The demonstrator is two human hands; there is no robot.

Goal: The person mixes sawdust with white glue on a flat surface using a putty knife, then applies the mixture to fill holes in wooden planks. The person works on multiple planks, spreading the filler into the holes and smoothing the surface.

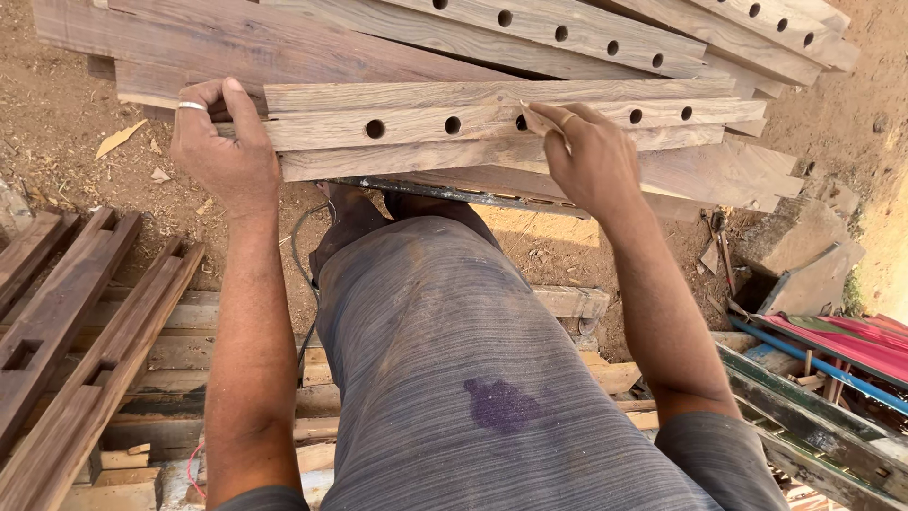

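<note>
Wooden planks (pixel 492 123) over sandy ground (pixel 57 114)

Left hand (pixel 225 151) grips the near end of a drilled wooden bar (pixel 492 121); right hand (pixel 588 156) presses sandpaper (pixel 539 121) against its holes.

the stacked planks (pixel 586 28) run off the top edge – the red sheets (pixel 851 341) off the right.

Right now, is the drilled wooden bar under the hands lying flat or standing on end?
Lying flat. The drilled bar runs sideways atop stacked planks, holes facing up; left hand grips its end, right hand rests mid-length.
</note>
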